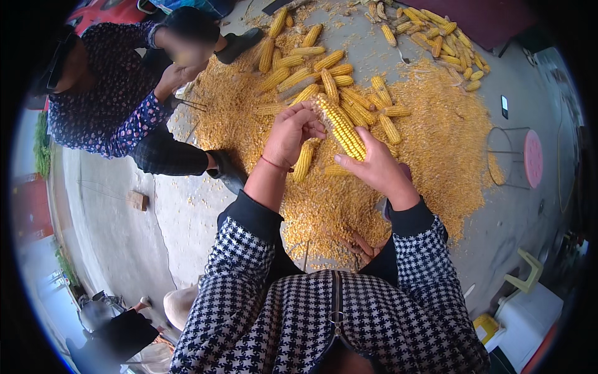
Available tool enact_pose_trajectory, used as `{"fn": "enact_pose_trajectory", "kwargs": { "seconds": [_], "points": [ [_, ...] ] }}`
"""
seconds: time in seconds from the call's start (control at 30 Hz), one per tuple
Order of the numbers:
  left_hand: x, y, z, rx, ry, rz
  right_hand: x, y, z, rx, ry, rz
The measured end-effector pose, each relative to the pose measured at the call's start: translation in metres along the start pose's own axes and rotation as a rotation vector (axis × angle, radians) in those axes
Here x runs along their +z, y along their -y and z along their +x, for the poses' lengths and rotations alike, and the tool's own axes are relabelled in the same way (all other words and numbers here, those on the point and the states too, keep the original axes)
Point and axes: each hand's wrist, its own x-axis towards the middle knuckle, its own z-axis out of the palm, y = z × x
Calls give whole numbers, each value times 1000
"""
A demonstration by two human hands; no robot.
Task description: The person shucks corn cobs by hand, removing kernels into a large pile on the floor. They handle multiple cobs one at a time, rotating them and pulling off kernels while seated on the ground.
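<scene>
My right hand (379, 163) grips the lower end of a yellow corn cob (343, 128) full of kernels, thumb along its side. At the cob's upper end, a strip on the left side looks pale and rough. There my left hand (294, 128) has its curled fingers against the cob, thumb and index finger close together. Below both hands spreads a wide heap of loose corn kernels (434, 140). Several whole cobs (329, 86) lie on the heap just beyond my hands, and another cob (303, 161) rests beneath my left wrist. Reddish stripped cobs (362, 244) lie between my legs.
Another person (112, 89) sits at the left, hands raised. More cobs (451, 44) are piled at the far right. A pink-topped stool (532, 159), a phone (504, 106) and a white box (528, 313) stand or lie rightward. A small block (137, 200) is on the concrete floor.
</scene>
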Motion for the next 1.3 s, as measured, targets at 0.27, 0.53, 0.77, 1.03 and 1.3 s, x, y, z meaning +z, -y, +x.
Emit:
{"fn": "enact_pose_trajectory", "kwargs": {
  "seconds": [0.27,0.53,0.77,1.03,1.3],
  "points": [
    [11,6,-7,-66,133,168,-1,0,2,-19,-48,165],
    [24,2,-9,-43,78,250,-3,6,-1,-35,-75,-51],
    [22,25,-6,-21,37,322,0,7,1,-18,-65,14],
    [29,4,-14,-92,149,248,-4,13,0,-50,-91,-50],
    [24,24,-8,-58,49,231,3,4,2,-26,-58,97]
  ]
}}
